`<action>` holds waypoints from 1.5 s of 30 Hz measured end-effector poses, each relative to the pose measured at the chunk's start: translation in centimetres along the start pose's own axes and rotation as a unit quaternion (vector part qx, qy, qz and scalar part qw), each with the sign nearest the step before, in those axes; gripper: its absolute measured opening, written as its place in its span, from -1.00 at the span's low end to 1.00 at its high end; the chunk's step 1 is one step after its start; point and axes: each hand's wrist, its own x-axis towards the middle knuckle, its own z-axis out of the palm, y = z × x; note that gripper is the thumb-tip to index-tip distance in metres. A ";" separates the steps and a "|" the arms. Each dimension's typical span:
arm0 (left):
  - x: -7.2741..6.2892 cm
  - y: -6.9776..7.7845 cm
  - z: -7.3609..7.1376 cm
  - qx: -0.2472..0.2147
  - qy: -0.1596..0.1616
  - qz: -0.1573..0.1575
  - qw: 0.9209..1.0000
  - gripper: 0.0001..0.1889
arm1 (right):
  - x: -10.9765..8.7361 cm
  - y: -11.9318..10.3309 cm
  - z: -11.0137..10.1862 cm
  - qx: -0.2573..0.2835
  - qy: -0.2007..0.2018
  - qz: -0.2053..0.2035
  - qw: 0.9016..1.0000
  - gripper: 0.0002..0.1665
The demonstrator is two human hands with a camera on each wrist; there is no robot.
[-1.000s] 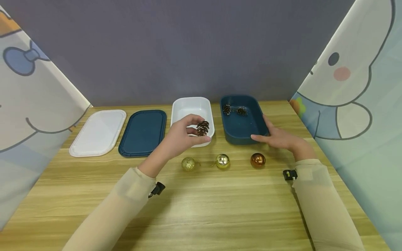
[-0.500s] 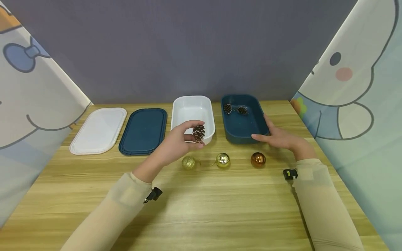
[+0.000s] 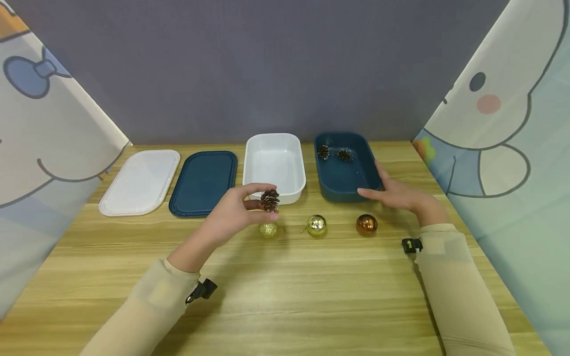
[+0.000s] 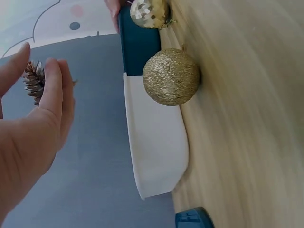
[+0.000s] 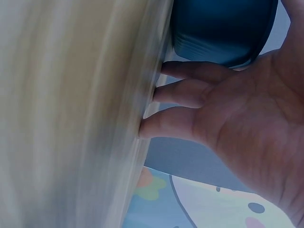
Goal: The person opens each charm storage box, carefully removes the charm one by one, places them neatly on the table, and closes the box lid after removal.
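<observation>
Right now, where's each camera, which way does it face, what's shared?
Head: worn on head, facing forward and down at the table; left hand, right hand, sleeves.
Left wrist: on that wrist, facing pine cone and white box; left hand, part of right hand.
Right wrist: on that wrist, facing table, blue box; right hand.
Shared by all: blue box.

Soft light glints on the shiny gold ball (image 3: 316, 225); the right wrist view is dim, its table (image 5: 61, 95) blurred
</observation>
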 end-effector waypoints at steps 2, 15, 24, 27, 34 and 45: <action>-0.3 -0.2 -0.1 -0.023 -0.007 0.001 1.000 -0.29 | 0.0 0.1 -0.1 -0.002 0.001 0.000 1.000 0.39; -3.6 -3.6 1.2 0.118 -0.033 0.110 0.986 -0.34 | 0.2 0.0 -0.3 -0.003 -0.007 0.002 1.000 0.39; -5.4 -6.4 2.2 0.233 -0.066 0.064 0.968 -0.38 | 0.4 -0.1 -0.3 -0.013 -0.010 0.010 1.000 0.40; -5.2 -6.8 2.2 0.242 -0.077 0.064 0.965 -0.40 | 0.3 0.0 -0.3 -0.013 -0.009 0.012 1.000 0.40; -4.2 -7.3 2.5 0.269 -0.088 0.079 0.956 -0.43 | 0.3 0.2 -0.3 -0.005 -0.010 0.013 1.000 0.41; -3.9 -6.5 2.9 0.318 -0.107 0.093 0.937 -0.39 | 0.3 0.3 -0.2 -0.001 -0.006 0.008 1.000 0.41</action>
